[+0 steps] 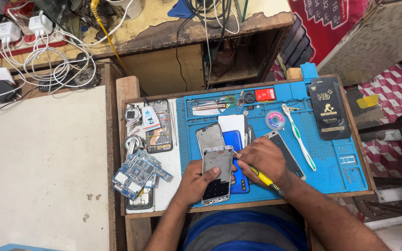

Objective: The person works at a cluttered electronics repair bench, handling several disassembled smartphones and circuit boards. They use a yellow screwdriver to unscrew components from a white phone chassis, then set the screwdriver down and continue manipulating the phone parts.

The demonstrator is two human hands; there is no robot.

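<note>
Phone frame (217, 174) is held over the blue mat's (331, 162) near edge, clamped by the left hand (200, 179). Right hand (264, 158) is closed on a yellow screwdriver (265, 179), tip at the frame. Judged light, thin, fragile; best gripped by the side rails.

- A worn wooden surface (131, 93) edges a blue mat (331, 158).
- A pale board (38, 167) lies left.
- Behind, a chipped wooden desk (201, 25) carries tangled white cables (47, 60).
- Red-and-white checked floor (396, 144) shows right.
</note>
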